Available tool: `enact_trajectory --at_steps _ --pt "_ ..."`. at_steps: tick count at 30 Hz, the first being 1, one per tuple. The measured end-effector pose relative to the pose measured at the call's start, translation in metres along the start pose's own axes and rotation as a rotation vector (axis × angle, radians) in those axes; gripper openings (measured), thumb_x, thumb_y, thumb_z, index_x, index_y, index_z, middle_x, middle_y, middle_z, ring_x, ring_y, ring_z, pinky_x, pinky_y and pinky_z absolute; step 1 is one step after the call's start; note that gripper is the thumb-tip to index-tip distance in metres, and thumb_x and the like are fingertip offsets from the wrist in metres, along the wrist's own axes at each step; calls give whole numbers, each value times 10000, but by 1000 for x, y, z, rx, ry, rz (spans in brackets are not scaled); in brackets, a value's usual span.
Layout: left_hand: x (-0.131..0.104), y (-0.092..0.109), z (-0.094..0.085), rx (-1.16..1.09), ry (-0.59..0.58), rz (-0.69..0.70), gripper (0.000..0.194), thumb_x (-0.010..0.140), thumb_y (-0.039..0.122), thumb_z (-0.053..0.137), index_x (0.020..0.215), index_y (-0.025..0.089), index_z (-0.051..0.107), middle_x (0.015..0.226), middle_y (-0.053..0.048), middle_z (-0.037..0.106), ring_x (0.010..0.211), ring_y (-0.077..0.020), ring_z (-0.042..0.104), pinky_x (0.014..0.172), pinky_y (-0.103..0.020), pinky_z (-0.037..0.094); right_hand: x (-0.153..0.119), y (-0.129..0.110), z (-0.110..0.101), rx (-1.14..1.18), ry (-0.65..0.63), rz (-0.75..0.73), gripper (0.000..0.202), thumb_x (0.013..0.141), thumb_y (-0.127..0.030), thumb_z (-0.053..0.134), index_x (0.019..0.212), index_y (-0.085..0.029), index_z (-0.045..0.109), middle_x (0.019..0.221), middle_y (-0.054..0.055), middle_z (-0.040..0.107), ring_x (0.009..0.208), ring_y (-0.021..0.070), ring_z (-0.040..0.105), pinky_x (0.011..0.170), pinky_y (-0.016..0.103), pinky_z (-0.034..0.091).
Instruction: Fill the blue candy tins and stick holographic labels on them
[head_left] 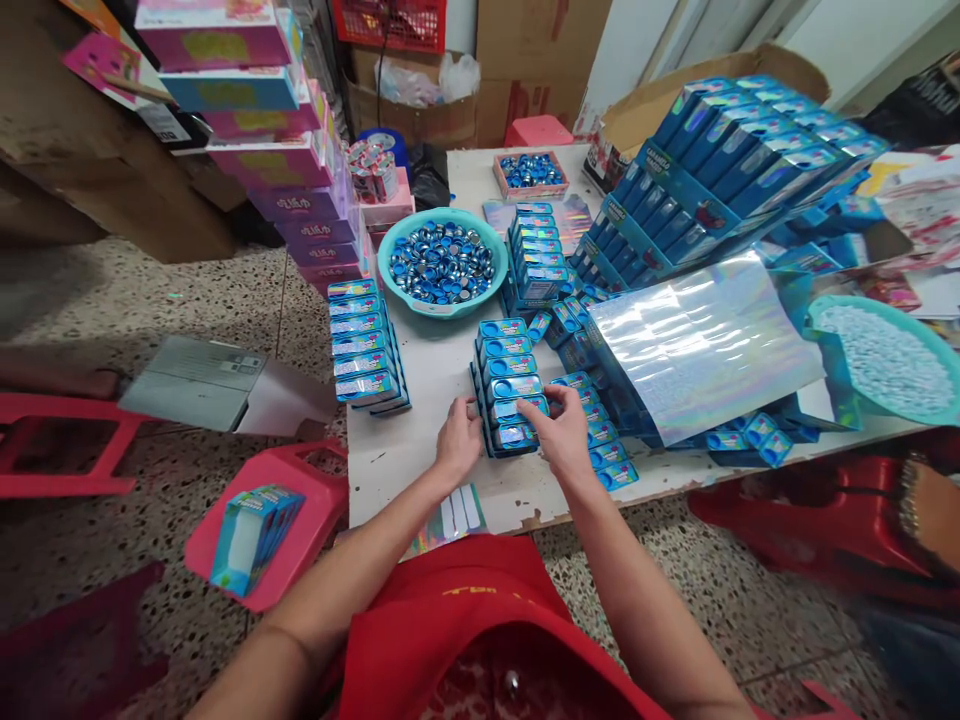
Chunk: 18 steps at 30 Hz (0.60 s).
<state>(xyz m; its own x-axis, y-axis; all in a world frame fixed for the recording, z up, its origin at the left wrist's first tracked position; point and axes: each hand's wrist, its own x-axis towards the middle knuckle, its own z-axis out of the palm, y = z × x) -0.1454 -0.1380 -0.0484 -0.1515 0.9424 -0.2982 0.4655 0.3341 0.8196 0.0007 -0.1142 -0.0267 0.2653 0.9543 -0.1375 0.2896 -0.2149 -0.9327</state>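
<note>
A display tray of small blue boxes [504,368] stands on the white table in front of me. My left hand [459,438] is at the tray's left front side, its fingers curled near the edge; what they hold, if anything, is hidden. My right hand [562,425] has thumb and fingers closed on a blue box [517,410] near the tray's front. Right of it lies a row of blue boxes [606,450], partly behind my right hand. A similar filled tray [364,345] stands at the table's left edge.
A turquoise basin [442,308] holds blue and silver round pieces. Stacked blue boxes [727,150] and a shiny sheet [705,345] are on the right, beside a basin of white pieces [885,350]. Pink stools [270,500] stand left of the white table [420,450].
</note>
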Motion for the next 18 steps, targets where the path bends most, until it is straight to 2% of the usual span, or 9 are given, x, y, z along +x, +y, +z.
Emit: enact_trajectory --at_steps 3,6,8,10,11,14,15,16,18 --pt "-20 0 4 -90 -10 145 464 890 377 349 1290 145 382 1292 -139 467 1178 -233 455 993 -363 342 -2 -1 3 -29 15 -35 453 594 -421 702 929 -164 536 885 61 621 785 187 569 729 331 456" --pt "-32 2 8 -41 -195 229 691 843 547 401 1397 159 258 1484 -133 237 1360 -271 205 1088 -412 202 2 1 4 -26 63 -43 378 627 -399 669 899 -158 563 836 53 631 768 188 576 718 330 458" --pt "-28 -2 -1 79 -280 194 735 820 594 407 1405 172 263 1505 -121 189 1380 -289 140 1090 -459 163 3 2 1 -4 45 -23 326 667 -395 626 880 -152 584 819 55 637 758 190 581 709 331 463" --pt "-19 -16 -20 156 -326 147 646 852 577 336 1363 183 360 1473 -115 284 1358 -274 220 1080 -454 184 -3 -1 -5 -11 44 -45 306 728 -390 567 914 -149 597 868 70 639 791 193 583 725 339 466" --pt "-15 -27 -32 177 -344 125 605 863 559 312 1325 184 421 1436 -114 359 1330 -262 285 1073 -432 208 -11 -2 -8 -39 88 -87 314 758 -382 543 966 -153 592 932 82 630 835 198 579 749 347 464" --pt "-18 -72 -64 214 -492 -15 559 775 557 473 1163 170 581 1243 -119 568 1168 -259 482 976 -344 344 -49 -6 -14 -162 287 -307 335 807 -329 533 1112 -189 534 1065 102 566 926 205 547 807 365 447" --pt "-24 -88 -70 219 -581 -76 552 709 544 560 1108 166 614 1150 -110 623 1075 -257 543 898 -316 397 -64 -4 -13 -187 239 -387 299 814 -305 539 1094 -204 540 1020 90 569 888 197 548 791 356 450" --pt "-32 -102 -72 217 -664 -131 529 660 515 615 1052 161 639 1041 -93 663 965 -242 587 806 -288 431 -77 -1 -10 -202 89 -455 242 820 -284 540 1051 -217 558 948 72 575 828 184 551 756 338 458" --pt "-47 -123 -68 214 -718 -189 405 660 438 619 940 150 669 827 -42 680 760 -189 602 649 -241 423 -98 14 4 -222 -357 -493 167 831 -258 531 985 -227 586 835 42 572 721 159 545 683 302 468"
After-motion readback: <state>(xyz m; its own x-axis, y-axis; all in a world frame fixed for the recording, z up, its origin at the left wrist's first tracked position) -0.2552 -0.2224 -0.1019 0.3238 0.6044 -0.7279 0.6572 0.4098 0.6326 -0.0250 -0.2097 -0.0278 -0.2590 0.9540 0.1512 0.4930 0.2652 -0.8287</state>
